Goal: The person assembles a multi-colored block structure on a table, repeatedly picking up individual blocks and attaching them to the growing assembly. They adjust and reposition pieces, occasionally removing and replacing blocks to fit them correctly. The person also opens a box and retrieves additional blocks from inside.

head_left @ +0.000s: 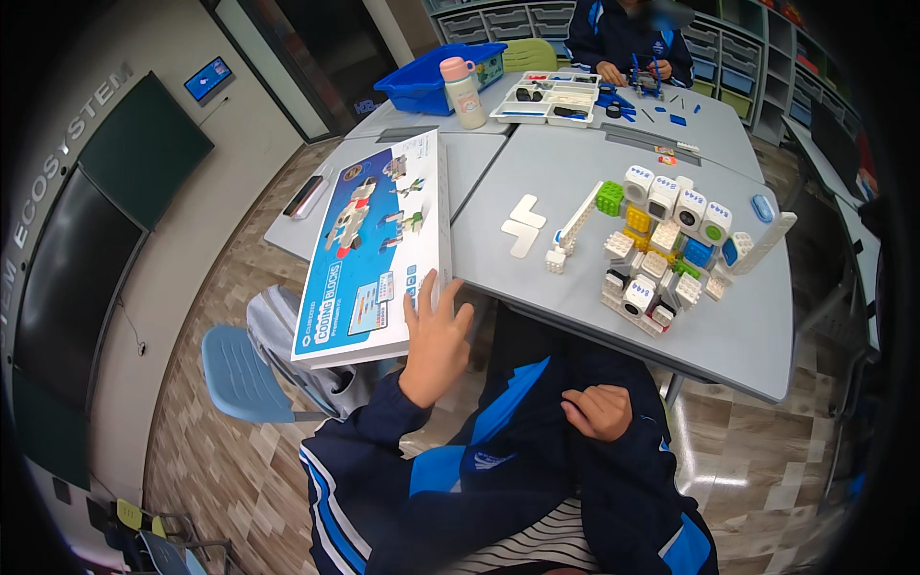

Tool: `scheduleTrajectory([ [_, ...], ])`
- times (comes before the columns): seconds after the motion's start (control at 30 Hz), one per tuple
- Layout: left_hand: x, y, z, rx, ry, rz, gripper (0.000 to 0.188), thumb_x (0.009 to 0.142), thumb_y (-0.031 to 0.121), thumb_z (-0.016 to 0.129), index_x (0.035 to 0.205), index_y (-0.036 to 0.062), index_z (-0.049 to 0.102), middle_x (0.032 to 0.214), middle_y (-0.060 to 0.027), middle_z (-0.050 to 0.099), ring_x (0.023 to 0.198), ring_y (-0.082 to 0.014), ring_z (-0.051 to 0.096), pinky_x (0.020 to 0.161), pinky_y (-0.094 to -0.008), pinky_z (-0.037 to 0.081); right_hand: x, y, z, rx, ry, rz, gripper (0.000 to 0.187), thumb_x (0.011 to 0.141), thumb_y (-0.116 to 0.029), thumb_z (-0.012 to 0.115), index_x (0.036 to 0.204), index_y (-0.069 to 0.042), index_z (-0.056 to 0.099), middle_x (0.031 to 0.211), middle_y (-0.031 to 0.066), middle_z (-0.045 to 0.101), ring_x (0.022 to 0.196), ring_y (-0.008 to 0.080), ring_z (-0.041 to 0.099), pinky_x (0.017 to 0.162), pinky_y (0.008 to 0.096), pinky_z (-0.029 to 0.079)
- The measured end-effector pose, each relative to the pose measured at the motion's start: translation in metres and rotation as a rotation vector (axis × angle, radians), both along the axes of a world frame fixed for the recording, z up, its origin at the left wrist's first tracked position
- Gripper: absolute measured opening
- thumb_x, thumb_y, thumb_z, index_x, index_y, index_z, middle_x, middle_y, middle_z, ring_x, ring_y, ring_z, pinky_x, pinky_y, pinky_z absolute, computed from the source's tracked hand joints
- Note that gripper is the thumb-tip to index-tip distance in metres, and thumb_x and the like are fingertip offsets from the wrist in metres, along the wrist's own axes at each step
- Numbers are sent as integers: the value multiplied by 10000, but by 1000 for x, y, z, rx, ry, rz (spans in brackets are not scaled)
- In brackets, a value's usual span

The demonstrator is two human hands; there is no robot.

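My left hand (438, 335) reaches over the near right corner of a large white and blue building-block kit box (369, 259). Its fingers are spread, with the tips at the box's edge; whether they touch it I cannot tell. The box lies on the grey table with its near end jutting past the edge. My right hand (599, 410) is curled loosely in front of my jacket, and no object shows in it. Ahead of it on the table stands a block model (661, 244) built of white, yellow, green and blue cubes, with long white arms at its sides.
Two flat white pieces (524, 226) lie beside the model, and a small blue-and-white part (762, 208) sits past it. Farther back are a bottle with a pink lid (463, 93), a blue bin (407, 91) and a parts tray (556, 99). Another person (632, 43) handles dark blue parts across the table.
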State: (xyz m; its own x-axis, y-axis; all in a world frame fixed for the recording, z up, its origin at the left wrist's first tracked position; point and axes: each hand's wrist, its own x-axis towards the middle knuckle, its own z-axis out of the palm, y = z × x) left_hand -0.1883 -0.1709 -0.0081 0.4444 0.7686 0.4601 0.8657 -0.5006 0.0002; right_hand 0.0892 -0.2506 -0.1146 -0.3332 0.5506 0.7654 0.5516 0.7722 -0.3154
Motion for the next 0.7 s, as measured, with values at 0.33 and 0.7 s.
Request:
scheduleTrajectory([
  [0.33,-19,27,87,138,92,-209,305,683,-134,601,958,-1,594,1230,-202,575,1296,-463,454,1031,-573,413,-2,0,-2,1,5,30,164,796,-154,801,891,-69,698,668,43,586,550,205,598,513,323,475],
  [0.7,-5,6,29,144,778,-306,119,833,112,611,831,25,692,827,-118,646,995,-353,641,1128,-591,372,-8,2,-3,-21,-16,38,146,812,-159,790,835,-79,671,674,34,583,557,201,609,528,311,493],
])
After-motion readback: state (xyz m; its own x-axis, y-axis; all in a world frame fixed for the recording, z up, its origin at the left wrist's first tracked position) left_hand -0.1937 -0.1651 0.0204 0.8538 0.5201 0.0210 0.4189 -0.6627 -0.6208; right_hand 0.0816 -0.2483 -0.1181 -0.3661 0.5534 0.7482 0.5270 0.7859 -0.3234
